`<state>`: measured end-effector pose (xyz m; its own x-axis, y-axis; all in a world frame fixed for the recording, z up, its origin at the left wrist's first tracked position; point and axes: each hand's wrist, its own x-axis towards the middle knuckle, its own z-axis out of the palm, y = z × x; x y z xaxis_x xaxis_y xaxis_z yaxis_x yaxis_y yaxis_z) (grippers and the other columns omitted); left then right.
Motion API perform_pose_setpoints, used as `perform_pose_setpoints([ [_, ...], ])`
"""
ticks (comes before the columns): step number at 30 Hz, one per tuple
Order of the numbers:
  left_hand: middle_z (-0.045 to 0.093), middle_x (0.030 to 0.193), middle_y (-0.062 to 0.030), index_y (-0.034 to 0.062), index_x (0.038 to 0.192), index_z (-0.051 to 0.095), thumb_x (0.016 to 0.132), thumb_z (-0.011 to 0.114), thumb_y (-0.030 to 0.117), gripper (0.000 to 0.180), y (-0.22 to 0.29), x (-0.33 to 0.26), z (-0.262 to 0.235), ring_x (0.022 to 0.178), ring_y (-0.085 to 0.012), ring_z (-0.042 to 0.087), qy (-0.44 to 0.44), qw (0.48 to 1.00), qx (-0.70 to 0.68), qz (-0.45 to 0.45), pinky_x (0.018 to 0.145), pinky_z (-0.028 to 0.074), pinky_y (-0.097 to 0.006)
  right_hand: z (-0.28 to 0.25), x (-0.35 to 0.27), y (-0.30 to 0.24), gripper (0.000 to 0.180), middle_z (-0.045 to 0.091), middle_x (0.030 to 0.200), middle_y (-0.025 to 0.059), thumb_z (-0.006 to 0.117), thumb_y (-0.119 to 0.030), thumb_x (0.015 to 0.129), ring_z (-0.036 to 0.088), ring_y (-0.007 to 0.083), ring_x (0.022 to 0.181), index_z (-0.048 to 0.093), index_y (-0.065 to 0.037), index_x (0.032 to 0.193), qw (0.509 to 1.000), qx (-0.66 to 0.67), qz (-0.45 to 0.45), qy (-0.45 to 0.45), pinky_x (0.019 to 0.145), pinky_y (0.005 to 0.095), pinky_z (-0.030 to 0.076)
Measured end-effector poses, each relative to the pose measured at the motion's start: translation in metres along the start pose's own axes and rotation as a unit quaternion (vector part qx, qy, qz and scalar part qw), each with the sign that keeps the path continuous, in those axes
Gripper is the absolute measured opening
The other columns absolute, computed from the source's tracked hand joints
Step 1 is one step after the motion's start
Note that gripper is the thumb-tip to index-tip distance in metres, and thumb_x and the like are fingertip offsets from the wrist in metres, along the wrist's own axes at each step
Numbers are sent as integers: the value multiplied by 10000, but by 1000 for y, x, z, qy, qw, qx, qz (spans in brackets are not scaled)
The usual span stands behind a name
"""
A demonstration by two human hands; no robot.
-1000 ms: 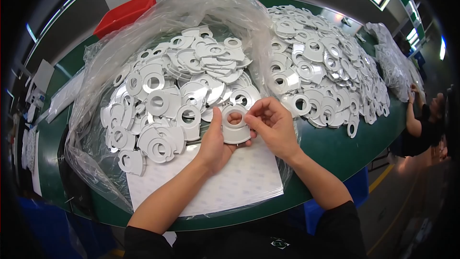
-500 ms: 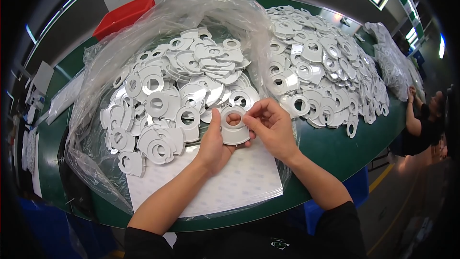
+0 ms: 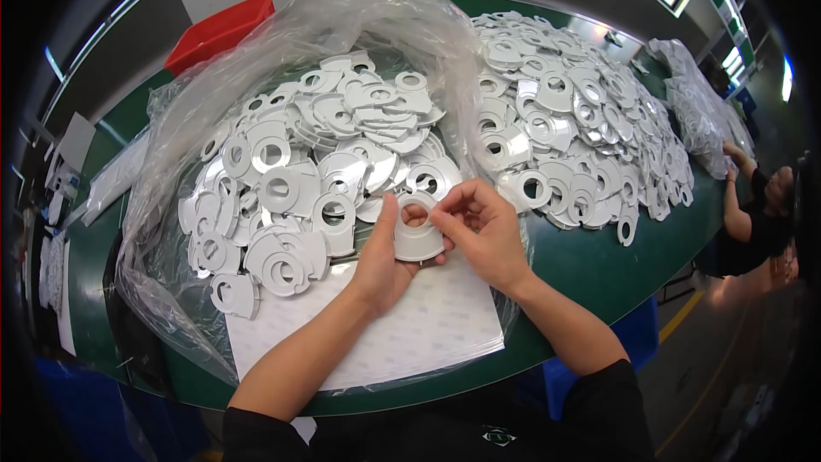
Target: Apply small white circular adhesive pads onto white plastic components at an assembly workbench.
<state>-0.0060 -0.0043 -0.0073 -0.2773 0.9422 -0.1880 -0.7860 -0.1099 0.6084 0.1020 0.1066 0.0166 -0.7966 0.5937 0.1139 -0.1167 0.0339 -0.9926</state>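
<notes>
My left hand (image 3: 377,267) is closed around a white plastic ring part (image 3: 418,247), a flat piece with a big round hole and a wider lower end. Its thumb lies along the left edge, and fingers show beneath and through the hole. At the part's upper right rim, my right hand (image 3: 489,238) pinches with thumb and index finger; I cannot make out whether anything thin sits between those fingertips. Beyond both hands a heap of similar white parts (image 3: 275,190) lies on clear plastic sheeting (image 3: 184,111). White sheets (image 3: 368,346) lie stacked under my hands.
Another large heap of white parts (image 3: 590,137) spreads to the right on the green table (image 3: 590,278). A red bin (image 3: 221,32) stands at the far left. At the far right, a person (image 3: 746,205) reaches toward a clear plastic bag (image 3: 697,111). Blue plastic (image 3: 609,346) shows below the table edge.
My hands and the ring part stay almost in place, with only a slight shift of the fingers. The person at the far right has moved their arms on the bag.
</notes>
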Motion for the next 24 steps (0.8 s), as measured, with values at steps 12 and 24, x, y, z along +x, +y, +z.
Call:
perform_pose_setpoints([
  [12, 563, 1049, -101, 68, 1010, 458, 932, 453, 148, 112, 0, 0, -3, 922, -195, 582, 15, 999, 45, 8, 728, 510, -364, 3, -2, -3, 146, 596, 764, 68, 669, -27, 795, 563, 100, 612, 582, -5, 910, 974, -183, -130, 27, 518, 251, 482],
  [24, 569, 990, -85, 59, 1196, 420, 932, 468, 173, 292, -1, -4, 8, 830, -164, 585, 40, 996, 76, 19, 658, 499, -326, -2, 1, -15, 205, 629, 878, 104, 650, -35, 752, 594, 230, 769, 637, -23, 957, 858, -395, -310, 105, 591, 293, 483],
])
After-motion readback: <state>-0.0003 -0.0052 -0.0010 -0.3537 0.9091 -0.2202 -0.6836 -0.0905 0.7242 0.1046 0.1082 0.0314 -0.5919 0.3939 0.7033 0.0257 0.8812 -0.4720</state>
